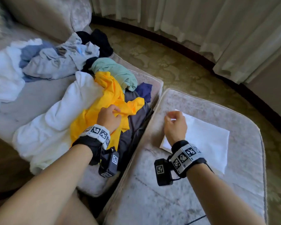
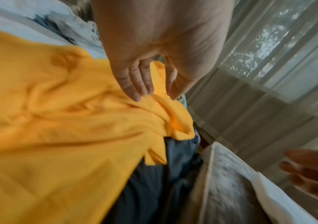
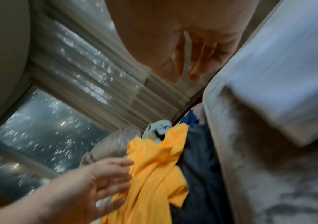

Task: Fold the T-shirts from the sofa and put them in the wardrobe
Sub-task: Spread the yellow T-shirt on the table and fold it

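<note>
A crumpled yellow T-shirt [image 1: 110, 95] [image 2: 58, 106] [image 3: 154, 166] lies on top of the clothes heap on the sofa [image 1: 39, 98]. My left hand [image 1: 116, 113] [image 2: 156, 97] [image 3: 116, 174] rests on it. Its fingers are nearly straight, and a raised fold sits between fingers and thumb. A folded white T-shirt [image 1: 206, 140] [image 3: 279, 75] lies flat on the grey ottoman [image 1: 169, 184]. My right hand [image 1: 170, 117] [image 3: 185, 75] hovers over its near left corner, fingers relaxed and holding nothing.
Under and around the yellow shirt lie a white garment [image 1: 55, 127], a dark grey one [image 1: 131, 135], a mint one [image 1: 117, 70] and a navy one [image 1: 145, 90]. More grey and blue clothes [image 1: 55, 62] are heaped further back. Curtains [image 1: 217, 30] hang beyond the carpet.
</note>
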Action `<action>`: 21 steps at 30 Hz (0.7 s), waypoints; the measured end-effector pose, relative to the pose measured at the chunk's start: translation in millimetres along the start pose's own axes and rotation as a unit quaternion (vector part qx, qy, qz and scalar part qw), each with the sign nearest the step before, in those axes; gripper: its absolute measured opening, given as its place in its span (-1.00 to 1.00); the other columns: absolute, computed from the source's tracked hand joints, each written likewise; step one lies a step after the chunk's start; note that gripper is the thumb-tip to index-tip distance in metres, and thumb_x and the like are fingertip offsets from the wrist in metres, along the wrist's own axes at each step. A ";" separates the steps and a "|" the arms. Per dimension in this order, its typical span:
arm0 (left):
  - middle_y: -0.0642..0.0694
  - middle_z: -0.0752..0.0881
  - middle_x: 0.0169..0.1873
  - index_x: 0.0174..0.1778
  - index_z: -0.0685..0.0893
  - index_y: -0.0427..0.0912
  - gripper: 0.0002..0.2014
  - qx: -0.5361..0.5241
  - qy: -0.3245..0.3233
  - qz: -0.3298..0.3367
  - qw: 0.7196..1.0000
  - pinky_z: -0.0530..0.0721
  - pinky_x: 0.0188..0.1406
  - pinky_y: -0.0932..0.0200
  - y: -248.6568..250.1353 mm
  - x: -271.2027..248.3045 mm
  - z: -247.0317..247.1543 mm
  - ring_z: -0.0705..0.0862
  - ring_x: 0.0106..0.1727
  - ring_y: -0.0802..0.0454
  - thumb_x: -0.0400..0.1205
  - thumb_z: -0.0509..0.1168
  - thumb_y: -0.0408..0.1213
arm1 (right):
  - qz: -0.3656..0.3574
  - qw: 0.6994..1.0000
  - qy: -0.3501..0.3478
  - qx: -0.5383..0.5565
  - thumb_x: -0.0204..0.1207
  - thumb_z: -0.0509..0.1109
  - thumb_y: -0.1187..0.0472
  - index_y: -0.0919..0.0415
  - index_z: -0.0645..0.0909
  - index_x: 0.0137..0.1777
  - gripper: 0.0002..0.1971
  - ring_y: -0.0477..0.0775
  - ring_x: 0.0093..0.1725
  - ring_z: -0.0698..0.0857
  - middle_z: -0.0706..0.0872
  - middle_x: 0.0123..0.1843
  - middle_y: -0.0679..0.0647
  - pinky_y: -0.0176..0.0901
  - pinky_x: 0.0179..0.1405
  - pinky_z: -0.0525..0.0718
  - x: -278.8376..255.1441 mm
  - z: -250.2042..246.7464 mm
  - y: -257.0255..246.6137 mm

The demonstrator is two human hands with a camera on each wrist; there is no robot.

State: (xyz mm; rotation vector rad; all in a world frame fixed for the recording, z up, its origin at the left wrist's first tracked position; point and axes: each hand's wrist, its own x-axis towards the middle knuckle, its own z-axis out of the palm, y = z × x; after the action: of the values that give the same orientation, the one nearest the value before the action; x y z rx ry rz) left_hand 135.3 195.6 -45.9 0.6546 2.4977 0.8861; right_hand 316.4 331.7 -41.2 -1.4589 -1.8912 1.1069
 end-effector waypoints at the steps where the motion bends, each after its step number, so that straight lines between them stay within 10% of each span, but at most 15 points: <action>1: -0.30 0.62 0.13 0.08 0.68 -0.04 -0.78 0.012 0.015 0.007 1.000 0.58 0.20 -0.05 -8.8 5.0 -11.4 0.58 0.23 -0.28 0.54 0.37 -0.32 | -0.015 0.999 -0.049 -0.014 0.57 0.31 0.27 0.18 0.66 0.11 -0.83 0.13 0.09 0.68 0.72 0.11 0.16 -0.19 0.04 0.51 -1.8 18.5 -9.0; 6: -0.19 0.22 0.54 0.58 0.26 0.08 -0.16 0.064 -0.005 -0.041 0.997 0.31 0.47 -0.06 -36.5 23.7 -55.0 0.20 0.55 -0.21 0.41 0.52 -0.26 | -0.101 0.963 -0.221 -0.116 0.51 0.30 0.35 0.14 0.58 0.38 -0.58 0.20 0.40 0.52 0.58 0.40 0.15 -0.08 0.25 0.48 -8.8 87.4 -55.2; 11: -0.11 0.31 0.59 0.67 -0.01 -0.07 0.03 0.037 -0.141 -0.090 0.985 0.49 0.41 -0.10 -54.9 39.5 -62.5 0.40 0.52 -0.22 0.45 0.57 -0.18 | -0.084 0.900 -0.318 -0.287 0.48 0.27 0.39 0.07 0.15 0.67 -0.25 0.31 0.40 0.52 0.50 0.47 0.16 0.22 0.35 0.55 -8.5 119.2 -81.2; 15: -0.16 0.46 0.51 0.59 0.31 -0.23 -0.10 0.049 -0.174 -0.064 0.982 0.50 0.40 -0.03 -63.5 29.3 -53.8 0.48 0.46 -0.17 0.42 0.55 0.05 | -0.035 0.862 -0.379 -0.334 0.52 0.30 0.22 0.15 0.52 -0.06 -0.95 0.30 0.04 0.69 0.58 -0.04 0.10 -0.01 -0.16 0.64 -22.0 118.1 -77.9; 18: -0.11 0.53 0.47 0.54 0.44 -0.20 -0.02 -0.024 -0.149 -0.026 0.988 0.45 0.47 -0.07 -65.3 16.0 -69.6 0.48 0.49 -0.14 0.33 0.37 0.41 | -0.017 0.883 -0.378 -0.280 0.35 0.24 0.26 0.05 0.35 -0.37 -0.85 0.19 -0.23 0.57 0.53 -0.21 0.10 -0.12 -0.34 0.54 -29.1 110.2 -77.7; 21: -0.17 0.67 0.29 0.34 0.61 -0.23 -0.34 -0.081 -0.101 0.006 0.992 0.49 0.43 -0.06 -61.0 1.9 -108.6 0.59 0.36 -0.17 0.59 0.21 0.28 | -0.050 0.905 -0.358 -0.223 0.28 0.25 0.31 0.20 0.35 -0.41 -0.87 0.12 -0.36 0.37 0.43 -0.35 0.12 -0.06 -0.36 0.29 -46.3 97.5 -103.2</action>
State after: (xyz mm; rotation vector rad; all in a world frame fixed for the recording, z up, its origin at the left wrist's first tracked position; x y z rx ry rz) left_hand 60.1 103.3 -9.3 0.6702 2.2191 0.9632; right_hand 197.7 249.2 -3.8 -1.2319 -2.8533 1.3383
